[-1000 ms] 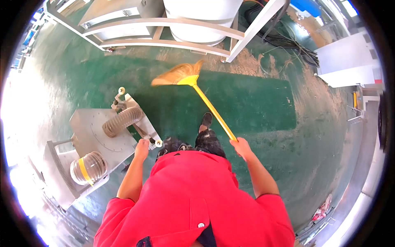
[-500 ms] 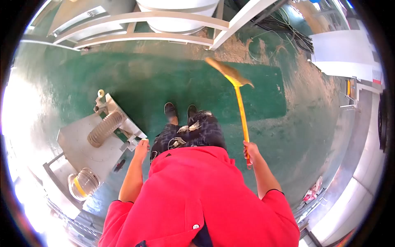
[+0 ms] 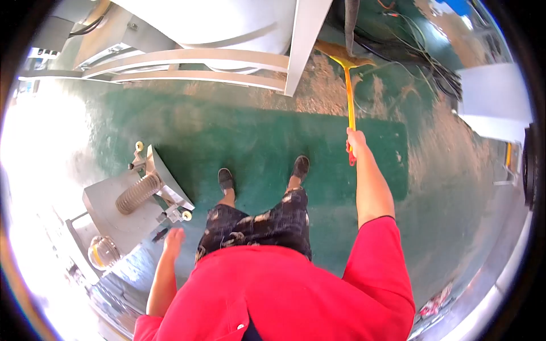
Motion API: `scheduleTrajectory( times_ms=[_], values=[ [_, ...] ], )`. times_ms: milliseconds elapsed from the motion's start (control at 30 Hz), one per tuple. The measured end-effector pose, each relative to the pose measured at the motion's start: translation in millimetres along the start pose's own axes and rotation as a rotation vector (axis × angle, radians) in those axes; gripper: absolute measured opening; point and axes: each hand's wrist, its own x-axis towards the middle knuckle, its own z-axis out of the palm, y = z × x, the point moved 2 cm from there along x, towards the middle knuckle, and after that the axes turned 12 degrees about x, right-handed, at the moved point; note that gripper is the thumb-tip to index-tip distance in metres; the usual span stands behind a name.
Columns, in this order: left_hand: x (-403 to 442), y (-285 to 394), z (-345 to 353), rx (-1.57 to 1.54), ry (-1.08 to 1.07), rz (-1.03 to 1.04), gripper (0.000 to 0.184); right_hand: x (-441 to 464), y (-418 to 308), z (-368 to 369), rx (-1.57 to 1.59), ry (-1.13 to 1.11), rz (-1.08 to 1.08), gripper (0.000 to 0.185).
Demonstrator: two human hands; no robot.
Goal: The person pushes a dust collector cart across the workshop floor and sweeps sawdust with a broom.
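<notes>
My right hand is closed round the handle of a yellow broom, near its red end. The broom reaches forward, its brown head spread over the dusty floor beside a white frame post. A dark hose in front of the head covers part of it. My left hand hangs beside a wheeled grey machine with a ribbed hose, apart from it as far as I can see. Its fingers are smeared, and no object shows in it.
A white frame stands ahead under a large white drum. Pale dust lies along its foot. Dark cables run across the floor at the far right, beside a white box.
My right arm has stretched forward, pushing the broom head up beside the frame post. My feet have moved apart. My left hand has drawn back from the machine's corner.
</notes>
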Motion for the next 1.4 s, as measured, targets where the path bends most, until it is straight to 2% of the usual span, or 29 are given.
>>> scheduleTrajectory(
  times_ms=[67, 100, 167, 233, 300, 433, 533, 567, 633, 667, 733, 767, 867, 933, 967, 1067, 1133, 1200, 1233, 1267, 1300, 1400],
  values=[
    [-36.4, 3.4, 38.1, 0.018, 0.004, -0.024, 0.032, 51.5, -31.8, 21.3, -0.197, -0.028, -0.044, 0.039],
    [-61.6, 29.4, 48.9, 0.04, -0.007, -0.057, 0.033, 68.2, -38.0, 29.5, -0.312, -0.051, -0.068, 0.038],
    [-108.5, 77.2, 68.3, 0.095, -0.075, -0.108, 0.035, 85.2, -29.1, 31.6, -0.545, -0.085, -0.137, 0.036],
    [-136.4, 87.0, 76.7, 0.181, -0.14, -0.082, 0.035, 83.0, -11.7, 12.1, -0.801, -0.102, -0.248, 0.036],
    [-147.6, 88.1, 89.5, 0.284, -0.157, 0.019, 0.034, 61.0, -18.0, -37.2, -0.957, -0.127, -0.298, 0.034],
    [-139.1, 87.1, 96.4, -0.098, -0.143, -0.166, 0.034, 21.7, -43.5, -140.9, -1.159, -0.074, -0.354, 0.03],
    [-139.3, 139.8, 85.0, -0.13, -0.099, -0.167, 0.032, 6.9, -61.0, -228.1, -1.233, -0.008, -0.443, 0.029],
    [-138.0, 150.8, 84.5, -0.149, -0.124, -0.172, 0.026, 11.7, -53.5, -257.3, -1.212, 0.009, -0.492, 0.029],
    [-133.1, 155.7, 88.5, -0.179, -0.124, -0.166, 0.025, 10.9, -38.8, -294.7, -1.172, 0.03, -0.582, 0.031],
    [-130.4, 158.0, 92.4, -0.192, -0.128, -0.165, 0.025, 12.1, -37.3, -298.2, -1.024, 0.001, -0.478, 0.032],
    [-130.1, 164.1, 104.0, -0.192, -0.171, -0.172, 0.027, -13.9, -54.2, -275.5, -0.73, -0.054, -0.269, 0.036],
    [-132.0, 165.3, 108.2, -0.182, -0.194, -0.18, 0.028, 0.6, -53.0, -259.3, -0.56, -0.094, -0.216, 0.038],
    [-129.5, 177.9, 109.3, 0.198, -0.221, -0.046, 0.028, 57.0, -67.6, -175.4, -0.142, -0.183, -0.093, 0.04],
    [-127.0, 190.3, 102.2, 0.104, -0.219, -0.094, 0.028, 98.3, -71.2, -111.3, -0.205, -0.13, -0.037, 0.042],
    [-126.3, 195.4, 96.8, 0.055, -0.213, -0.123, 0.028, 87.9, -79.7, -85.3, -0.22, -0.072, -0.034, 0.042],
    [-129.7, 204.0, 79.6, -0.059, -0.113, -0.132, 0.027, 93.2, -28.1, -64.2, -0.499, -0.169, 0.022, 0.043],
    [-125.4, 192.5, 80.4, -0.082, -0.115, -0.146, 0.026, 5.6, -4.6, -99.7, -0.619, -0.156, 0.006, 0.046],
    [-122.4, 181.0, 86.8, -0.078, -0.155, -0.166, 0.027, -14.6, 112.9, -141.4, -0.684, -0.042, -0.106, 0.053],
    [-118.9, 171.8, 91.7, -0.074, -0.178, -0.149, 0.027, -62.0, 129.8, -162.4, -0.583, -0.071, 0.095, 0.055],
    [-111.1, 159.6, 101.0, -0.068, -0.198, -0.131, 0.027, -81.3, 180.9, -183.3, -0.613, -0.069, 0.079, 0.056],
    [-102.9, 149.9, 109.9, -0.06, -0.218, -0.115, 0.027, -117.9, 188.8, -201.2, -0.558, -0.145, 0.137, 0.055],
    [-81.3, 131.7, 129.7, -0.126, -0.291, -0.098, 0.027, -197.4, 163.7, -221.6, -0.416, -0.058, 0.16, 0.053]
  ],
)
